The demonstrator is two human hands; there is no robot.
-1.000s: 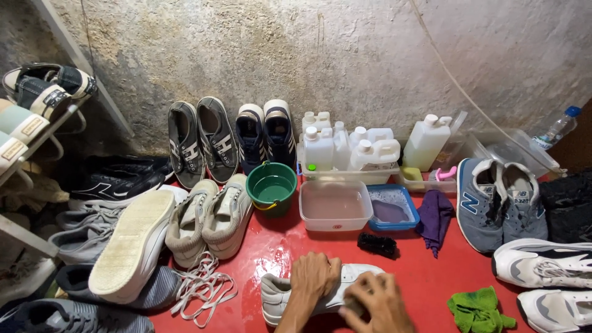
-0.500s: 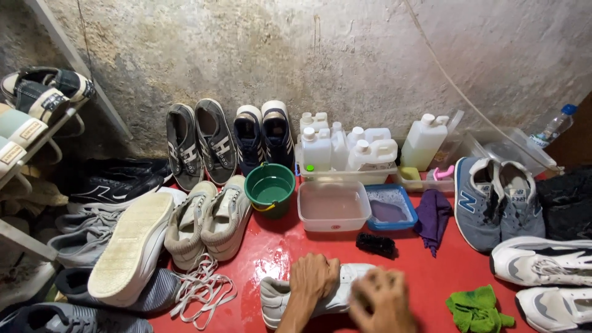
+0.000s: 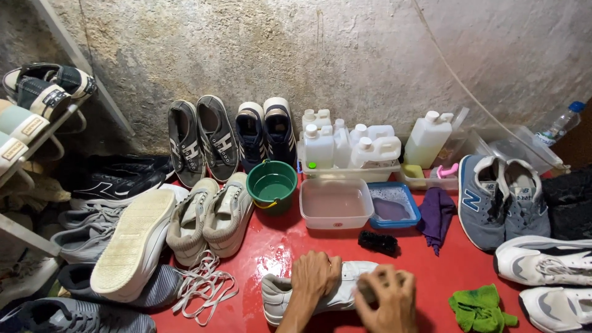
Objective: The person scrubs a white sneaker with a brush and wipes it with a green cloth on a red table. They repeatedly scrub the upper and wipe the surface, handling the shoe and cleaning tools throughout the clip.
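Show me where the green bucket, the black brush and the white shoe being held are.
green bucket (image 3: 272,185), head view, on its inner wall.
black brush (image 3: 378,243), head view, middle of its bristles.
white shoe (image 3: 279,294), head view, on its bare heel end left of the hands.
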